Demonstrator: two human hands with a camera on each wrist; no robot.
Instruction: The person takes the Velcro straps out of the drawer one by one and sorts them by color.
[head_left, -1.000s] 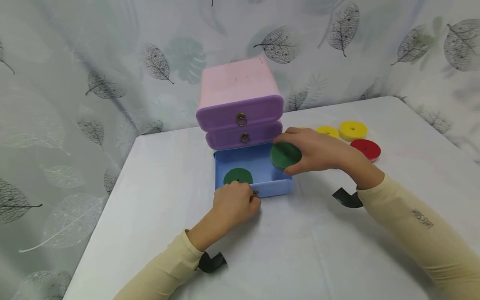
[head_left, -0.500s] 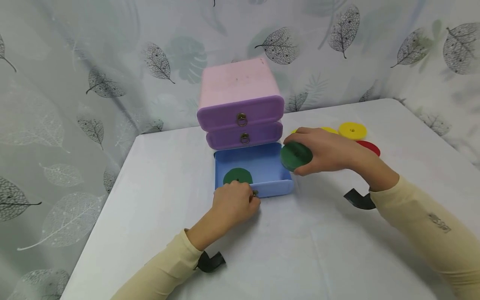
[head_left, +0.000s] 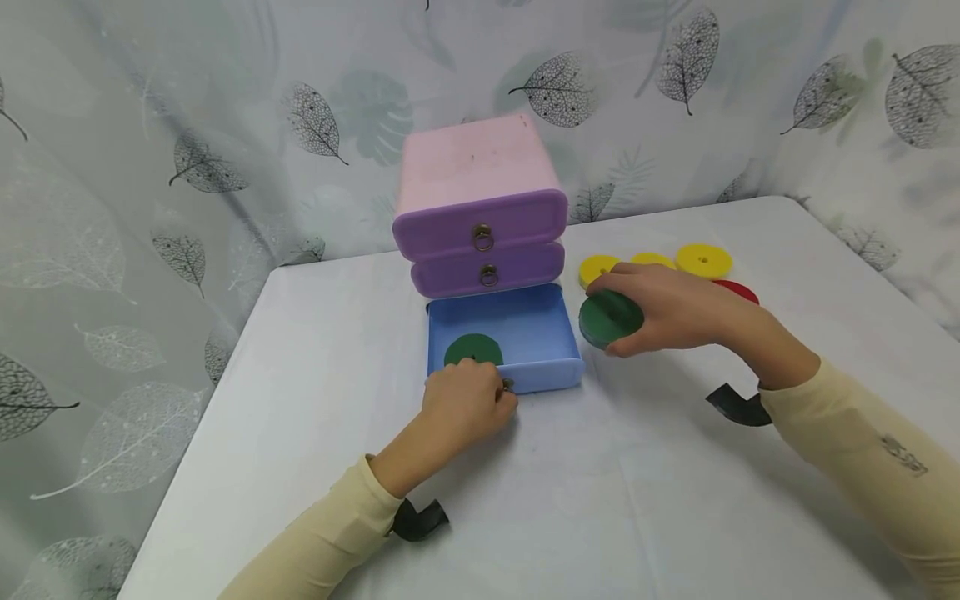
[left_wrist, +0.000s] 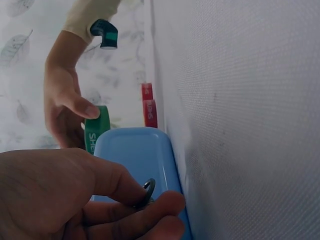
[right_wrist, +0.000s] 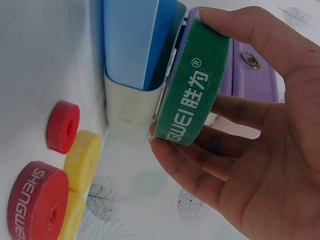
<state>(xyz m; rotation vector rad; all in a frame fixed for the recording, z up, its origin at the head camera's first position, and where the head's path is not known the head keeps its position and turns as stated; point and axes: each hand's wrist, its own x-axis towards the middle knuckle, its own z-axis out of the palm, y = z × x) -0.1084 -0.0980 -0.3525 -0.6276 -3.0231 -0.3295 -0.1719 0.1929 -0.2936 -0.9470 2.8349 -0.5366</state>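
Note:
My right hand (head_left: 675, 308) grips a green tape roll (head_left: 609, 321) by its edge, holding it in the air just right of the blue drawer (head_left: 525, 321). White lettering runs along this roll's woven band in the right wrist view. At the open drawer's front, my left hand (head_left: 467, 402) pinches the small metal ring pull (left_wrist: 150, 186) between thumb and fingers. Inside the drawer, at its front left, lies another green tape roll (head_left: 472, 347), partly hidden by the drawer front and my left hand.
Above the blue drawer, the pink cabinet (head_left: 472, 167) has two purple drawers (head_left: 525, 218), both pushed in. Yellow rolls (head_left: 703, 261) and a red roll (head_left: 738, 290) lie on the white table behind my right hand. Two red rolls (right_wrist: 40, 200) show in the right wrist view.
My right hand has carried the green tape roll rightward, from over the drawer to beyond its right side. My left hand has stayed at the ring pull.

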